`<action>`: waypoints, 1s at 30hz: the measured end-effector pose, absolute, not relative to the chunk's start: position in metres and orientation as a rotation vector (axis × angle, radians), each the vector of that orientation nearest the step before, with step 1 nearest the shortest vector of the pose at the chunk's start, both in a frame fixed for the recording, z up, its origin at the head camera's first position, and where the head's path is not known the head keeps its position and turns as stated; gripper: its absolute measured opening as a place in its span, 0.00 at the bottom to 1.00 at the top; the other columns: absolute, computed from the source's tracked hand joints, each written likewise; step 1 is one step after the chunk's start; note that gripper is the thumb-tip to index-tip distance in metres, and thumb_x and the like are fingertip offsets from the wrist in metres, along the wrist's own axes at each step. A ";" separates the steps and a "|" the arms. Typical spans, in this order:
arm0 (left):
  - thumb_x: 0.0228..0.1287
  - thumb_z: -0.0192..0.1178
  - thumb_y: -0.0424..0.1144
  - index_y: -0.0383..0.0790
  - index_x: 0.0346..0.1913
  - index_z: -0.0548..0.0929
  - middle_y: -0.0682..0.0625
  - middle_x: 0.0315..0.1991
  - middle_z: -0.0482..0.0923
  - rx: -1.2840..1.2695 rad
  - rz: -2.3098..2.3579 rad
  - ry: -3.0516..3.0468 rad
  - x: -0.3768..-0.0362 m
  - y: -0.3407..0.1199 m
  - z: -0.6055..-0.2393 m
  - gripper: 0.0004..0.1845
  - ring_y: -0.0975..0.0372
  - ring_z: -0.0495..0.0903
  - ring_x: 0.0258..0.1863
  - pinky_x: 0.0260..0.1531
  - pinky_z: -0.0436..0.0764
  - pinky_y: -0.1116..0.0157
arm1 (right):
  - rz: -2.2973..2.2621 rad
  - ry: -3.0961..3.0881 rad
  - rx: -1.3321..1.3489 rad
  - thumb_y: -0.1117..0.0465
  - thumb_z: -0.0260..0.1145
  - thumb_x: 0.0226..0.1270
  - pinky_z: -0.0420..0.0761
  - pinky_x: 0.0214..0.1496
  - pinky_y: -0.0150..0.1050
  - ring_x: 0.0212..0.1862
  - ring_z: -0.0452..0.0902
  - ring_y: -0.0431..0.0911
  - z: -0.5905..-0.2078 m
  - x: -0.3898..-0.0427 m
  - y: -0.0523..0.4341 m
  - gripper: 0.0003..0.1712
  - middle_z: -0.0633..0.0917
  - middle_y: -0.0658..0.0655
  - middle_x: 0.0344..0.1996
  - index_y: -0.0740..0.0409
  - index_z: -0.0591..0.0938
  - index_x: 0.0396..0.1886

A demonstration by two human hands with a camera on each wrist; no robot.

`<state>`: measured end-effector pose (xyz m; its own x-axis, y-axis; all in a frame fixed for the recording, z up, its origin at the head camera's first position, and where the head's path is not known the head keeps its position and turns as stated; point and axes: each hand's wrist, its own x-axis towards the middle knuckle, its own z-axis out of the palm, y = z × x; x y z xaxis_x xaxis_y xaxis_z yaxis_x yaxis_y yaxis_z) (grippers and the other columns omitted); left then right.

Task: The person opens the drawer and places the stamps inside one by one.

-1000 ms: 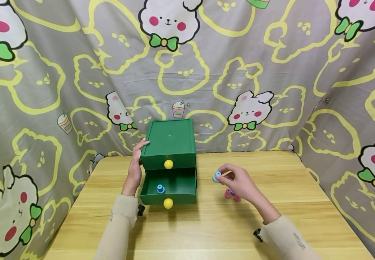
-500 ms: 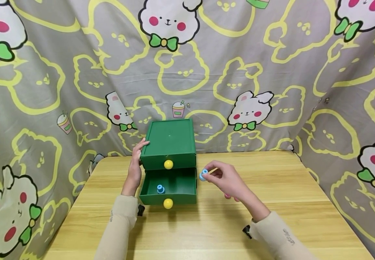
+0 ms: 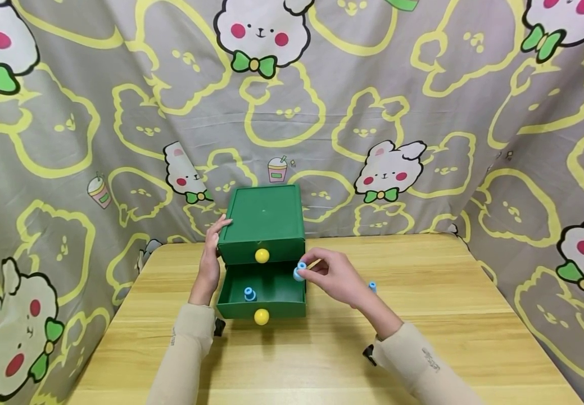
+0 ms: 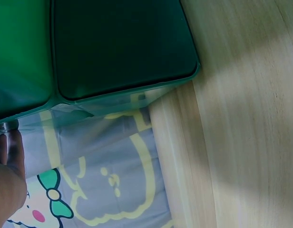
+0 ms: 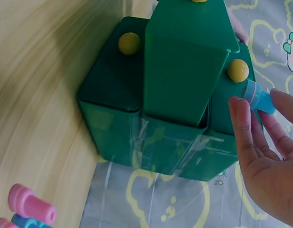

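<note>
My right hand (image 3: pixel 334 275) pinches a small blue toy stamp (image 5: pixel 260 97) between thumb and fingertips. It holds the stamp over the right edge of a pulled-out drawer (image 3: pixel 284 311) in a green cabinet (image 3: pixel 266 214). Inside that drawer, towards the left, another blue stamp (image 3: pixel 249 294) stands upright. My left hand (image 3: pixel 212 256) rests against the cabinet's left side, fingers extended up to its top edge; in the left wrist view only part of this hand (image 4: pixel 8 185) shows. The drawers above and below the open one are closed, as the right wrist view shows.
Beyond my right hand, a blue stamp (image 3: pixel 372 287) stands on the wooden table (image 3: pixel 453 315). The right wrist view shows a pink stamp (image 5: pixel 32 203) there, with more pieces cut off at the frame edge. A patterned curtain (image 3: pixel 322 124) hangs behind the table.
My right hand has carried the blue stamp leftward from above the table to the open drawer's right edge. The left hand and cabinet have stayed in place.
</note>
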<state>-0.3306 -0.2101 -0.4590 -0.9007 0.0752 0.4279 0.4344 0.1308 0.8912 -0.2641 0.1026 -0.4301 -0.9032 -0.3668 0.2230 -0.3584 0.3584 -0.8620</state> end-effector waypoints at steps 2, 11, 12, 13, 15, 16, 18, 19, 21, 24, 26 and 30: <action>0.83 0.28 0.44 0.38 0.75 0.66 0.49 0.83 0.50 -0.500 -1.841 -2.129 -0.330 -0.210 -0.459 0.28 0.49 0.45 0.82 0.68 0.55 0.36 | -1.620 2.594 -0.716 0.55 0.71 0.71 0.85 0.44 0.36 0.40 0.87 0.45 -0.429 -0.264 0.099 0.06 0.87 0.50 0.42 0.49 0.86 0.44; 0.83 0.28 0.43 0.37 0.76 0.66 0.50 0.84 0.50 -0.493 -1.839 -2.143 -0.327 -0.211 -0.456 0.28 0.49 0.46 0.82 0.67 0.55 0.36 | -1.579 2.616 -0.765 0.57 0.71 0.72 0.84 0.43 0.36 0.37 0.83 0.43 -0.427 -0.268 0.088 0.05 0.87 0.49 0.40 0.50 0.86 0.44; 0.83 0.28 0.43 0.37 0.76 0.66 0.49 0.84 0.50 -0.494 -1.842 -2.142 -0.327 -0.211 -0.455 0.28 0.48 0.46 0.82 0.67 0.55 0.36 | -1.579 2.613 -0.772 0.57 0.71 0.72 0.84 0.43 0.36 0.37 0.83 0.44 -0.427 -0.269 0.087 0.05 0.87 0.49 0.39 0.49 0.86 0.44; 0.83 0.28 0.43 0.37 0.75 0.66 0.49 0.84 0.50 -0.493 -1.842 -2.143 -0.327 -0.211 -0.455 0.28 0.49 0.45 0.82 0.67 0.55 0.36 | -1.578 2.611 -0.779 0.57 0.71 0.72 0.84 0.43 0.36 0.37 0.83 0.44 -0.428 -0.270 0.085 0.04 0.87 0.49 0.39 0.49 0.86 0.43; 0.83 0.28 0.43 0.37 0.76 0.66 0.49 0.84 0.50 -0.494 -1.842 -2.149 -0.328 -0.211 -0.454 0.28 0.49 0.44 0.82 0.68 0.55 0.37 | -1.580 2.603 -0.794 0.57 0.71 0.72 0.84 0.44 0.36 0.38 0.83 0.44 -0.428 -0.272 0.081 0.04 0.86 0.48 0.40 0.49 0.86 0.43; 0.83 0.28 0.43 0.37 0.76 0.66 0.49 0.84 0.50 -0.494 -1.842 -2.150 -0.330 -0.212 -0.456 0.28 0.49 0.44 0.82 0.68 0.55 0.37 | -1.582 2.600 -0.804 0.57 0.71 0.72 0.84 0.44 0.36 0.38 0.83 0.44 -0.428 -0.273 0.079 0.04 0.86 0.48 0.40 0.49 0.86 0.43; 0.84 0.28 0.44 0.38 0.76 0.66 0.50 0.84 0.50 -0.493 -1.839 -2.150 -0.336 -0.214 -0.462 0.28 0.49 0.44 0.82 0.67 0.56 0.37 | -1.576 2.596 -0.816 0.56 0.70 0.72 0.84 0.45 0.35 0.38 0.83 0.42 -0.428 -0.275 0.074 0.04 0.87 0.48 0.40 0.49 0.86 0.43; 0.84 0.28 0.44 0.39 0.76 0.66 0.50 0.84 0.50 -0.494 -1.835 -2.151 -0.340 -0.215 -0.465 0.28 0.50 0.44 0.82 0.67 0.56 0.37 | -1.574 2.592 -0.821 0.56 0.70 0.72 0.84 0.45 0.35 0.38 0.83 0.42 -0.428 -0.275 0.071 0.04 0.87 0.48 0.40 0.49 0.86 0.43; 0.84 0.27 0.45 0.40 0.76 0.66 0.52 0.84 0.50 -0.497 -1.830 -2.146 -0.346 -0.217 -0.472 0.29 0.49 0.44 0.82 0.67 0.56 0.37 | -1.568 2.587 -0.843 0.57 0.70 0.72 0.84 0.46 0.35 0.38 0.83 0.41 -0.427 -0.277 0.066 0.04 0.87 0.48 0.40 0.50 0.86 0.43; 0.84 0.27 0.47 0.43 0.76 0.67 0.55 0.83 0.51 -0.501 -1.821 -2.136 -0.351 -0.220 -0.479 0.29 0.50 0.46 0.82 0.66 0.57 0.36 | -1.555 2.580 -0.865 0.57 0.70 0.72 0.84 0.46 0.35 0.38 0.83 0.41 -0.427 -0.279 0.060 0.04 0.87 0.49 0.39 0.50 0.86 0.42; 0.84 0.28 0.50 0.45 0.76 0.68 0.57 0.83 0.52 -0.503 -1.816 -2.132 -0.351 -0.221 -0.481 0.29 0.51 0.47 0.81 0.66 0.57 0.36 | -1.541 2.585 -0.870 0.57 0.70 0.72 0.84 0.46 0.35 0.38 0.82 0.41 -0.429 -0.281 0.056 0.04 0.87 0.49 0.39 0.50 0.86 0.42; 0.84 0.30 0.54 0.49 0.76 0.70 0.60 0.82 0.53 -0.504 -1.810 -2.133 -0.351 -0.222 -0.482 0.30 0.53 0.49 0.81 0.67 0.57 0.35 | -1.493 2.598 -0.859 0.57 0.70 0.72 0.83 0.46 0.35 0.38 0.82 0.40 -0.432 -0.285 0.047 0.03 0.87 0.49 0.39 0.49 0.86 0.41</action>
<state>-0.3511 -0.2218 -0.4824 -0.8941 0.0729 0.4419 0.4479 0.1454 0.8822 -0.2852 0.0472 -0.4315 -0.8478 -0.4710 0.2439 -0.4479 0.3894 -0.8048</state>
